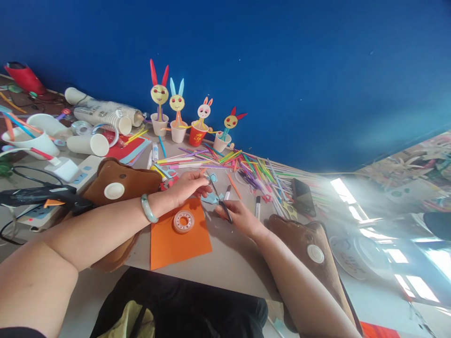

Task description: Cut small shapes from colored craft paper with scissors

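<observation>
My right hand [241, 217] grips a pair of scissors [226, 212] by its dark handles, with the blades slanting up and left. The blades reach to my left hand [192, 185], whose fingertips are pinched together; any small piece between them is too tiny to make out. Light blue paper scraps [210, 199] lie on the table just beyond the hands. Below my left hand is a square of orange paper [186, 251], and a roll of clear tape [183, 221] rests on it.
Several rabbit figures in paper cups [198, 134] stand along the blue wall. Coloured sticks [260, 176] are strewn behind the hands. Brown cushions [123, 180] flank the work spot. A black glue gun [52, 196] lies left on a power strip [88, 170]; a phone [303, 197] lies right.
</observation>
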